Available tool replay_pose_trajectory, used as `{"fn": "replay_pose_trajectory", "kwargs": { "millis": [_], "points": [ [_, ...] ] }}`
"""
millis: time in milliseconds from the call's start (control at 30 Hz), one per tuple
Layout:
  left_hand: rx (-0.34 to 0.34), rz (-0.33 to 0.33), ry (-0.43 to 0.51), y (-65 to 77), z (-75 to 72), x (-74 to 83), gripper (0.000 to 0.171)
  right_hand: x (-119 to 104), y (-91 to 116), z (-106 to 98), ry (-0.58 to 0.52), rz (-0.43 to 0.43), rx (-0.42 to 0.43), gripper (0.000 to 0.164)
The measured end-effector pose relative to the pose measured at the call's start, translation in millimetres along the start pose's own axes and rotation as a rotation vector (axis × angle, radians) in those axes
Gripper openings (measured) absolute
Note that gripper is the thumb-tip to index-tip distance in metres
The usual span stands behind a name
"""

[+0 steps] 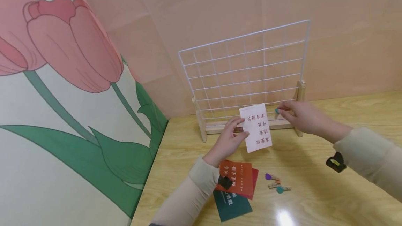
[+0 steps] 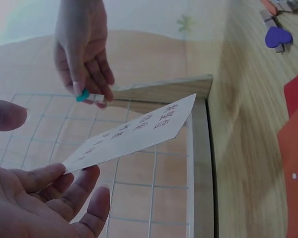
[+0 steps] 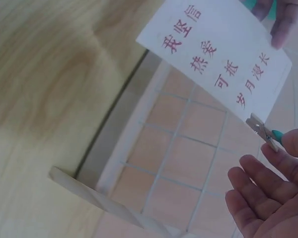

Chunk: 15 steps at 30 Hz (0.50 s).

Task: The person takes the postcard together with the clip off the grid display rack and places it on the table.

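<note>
My left hand holds a white card by its edge, its fingertips at the border. Red Chinese characters show on the card in the right wrist view. Between thumb and index finger, my right hand pinches a small wooden clothespin with a teal end. In the right wrist view the clothespin's tip appears close to the card's edge; whether it touches cannot be told. Behind the card stands a white wire grid rack on wooden feet.
An orange card, a red card and a dark green card lie stacked near my left forearm. To their right are several clothespins with a purple heart and a teal heart. A tulip-painted wall borders the table on the left.
</note>
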<state>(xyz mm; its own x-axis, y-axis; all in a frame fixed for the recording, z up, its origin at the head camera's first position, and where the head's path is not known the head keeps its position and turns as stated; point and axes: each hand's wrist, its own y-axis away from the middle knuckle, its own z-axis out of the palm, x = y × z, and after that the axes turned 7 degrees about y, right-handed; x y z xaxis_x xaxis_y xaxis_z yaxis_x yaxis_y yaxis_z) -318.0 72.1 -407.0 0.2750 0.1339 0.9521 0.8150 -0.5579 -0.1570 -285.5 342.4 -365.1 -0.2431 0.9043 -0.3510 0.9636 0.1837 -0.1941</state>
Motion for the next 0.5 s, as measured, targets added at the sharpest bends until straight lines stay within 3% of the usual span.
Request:
{"fn": "replay_pose_trajectory", "kwargs": {
  "millis": [333, 500],
  "points": [
    [0.004, -0.093, 0.032, 14.4, -9.8, -12.8, 0.044, 4.0, 12.9, 23.7, -0.019, -0.076, -0.012, 0.024],
    [0.008, -0.107, 0.033, 22.5, -14.8, -19.9, 0.041, 6.4, 20.8, 33.9, -0.035, -0.102, -0.019, 0.016]
  ]
}}
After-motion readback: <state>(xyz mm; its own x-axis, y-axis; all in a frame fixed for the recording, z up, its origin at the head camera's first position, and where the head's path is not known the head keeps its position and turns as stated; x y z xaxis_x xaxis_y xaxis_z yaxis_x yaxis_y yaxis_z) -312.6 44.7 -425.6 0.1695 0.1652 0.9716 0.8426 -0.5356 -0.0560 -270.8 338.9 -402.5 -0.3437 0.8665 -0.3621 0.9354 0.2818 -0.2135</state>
